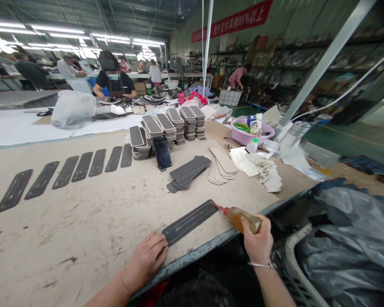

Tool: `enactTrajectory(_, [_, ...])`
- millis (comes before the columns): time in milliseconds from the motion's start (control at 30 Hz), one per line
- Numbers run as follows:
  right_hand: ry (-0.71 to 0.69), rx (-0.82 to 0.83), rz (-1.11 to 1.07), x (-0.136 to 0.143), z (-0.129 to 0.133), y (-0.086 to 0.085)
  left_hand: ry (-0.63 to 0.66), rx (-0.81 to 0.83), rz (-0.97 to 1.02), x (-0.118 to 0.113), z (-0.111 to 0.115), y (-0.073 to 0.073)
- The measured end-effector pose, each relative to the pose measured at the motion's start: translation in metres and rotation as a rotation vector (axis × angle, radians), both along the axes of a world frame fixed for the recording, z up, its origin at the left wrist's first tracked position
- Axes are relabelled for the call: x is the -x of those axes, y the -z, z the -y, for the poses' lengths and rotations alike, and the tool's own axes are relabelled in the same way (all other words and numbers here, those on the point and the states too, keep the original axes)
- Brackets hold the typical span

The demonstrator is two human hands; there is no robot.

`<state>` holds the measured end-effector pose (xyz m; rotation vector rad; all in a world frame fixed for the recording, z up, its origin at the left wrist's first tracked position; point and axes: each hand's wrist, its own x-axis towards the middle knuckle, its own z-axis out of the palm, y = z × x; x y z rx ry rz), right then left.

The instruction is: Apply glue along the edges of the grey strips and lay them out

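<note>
Dark grey, one long, round-cornered flat strip (190, 222) lies at the paper-covered table's (92, 217) near edge, our clock's centre. At three, the right hand (260, 244) has fingers wrapped round one translucent squeeze bottle (238, 218) of amber liquid, red nozzle at the strip's far end. At eight, the left hand (149, 256) bends its fingers onto the near end, grip unclear. One o'clock: a lilac plastic basin (245, 137) holds a green ring (241, 127), a blue-and-white packet (252, 122). Ten: eight dark strips (65, 172) in a row!
</note>
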<state>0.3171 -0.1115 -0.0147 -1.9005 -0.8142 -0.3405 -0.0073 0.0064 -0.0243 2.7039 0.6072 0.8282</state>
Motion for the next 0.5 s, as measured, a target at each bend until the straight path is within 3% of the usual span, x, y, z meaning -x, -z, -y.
enactTrajectory(233, [0.029, -0.008, -0.037, 0.01, 0.02, -0.004, -0.021, -0.015, -0.036, -0.001, 0.001, 0.0])
enactTrajectory(500, [-0.174, 0.021, -0.142, 0.045, 0.023, 0.006, 0.0, -0.05, -0.071, 0.0, 0.001, 0.003])
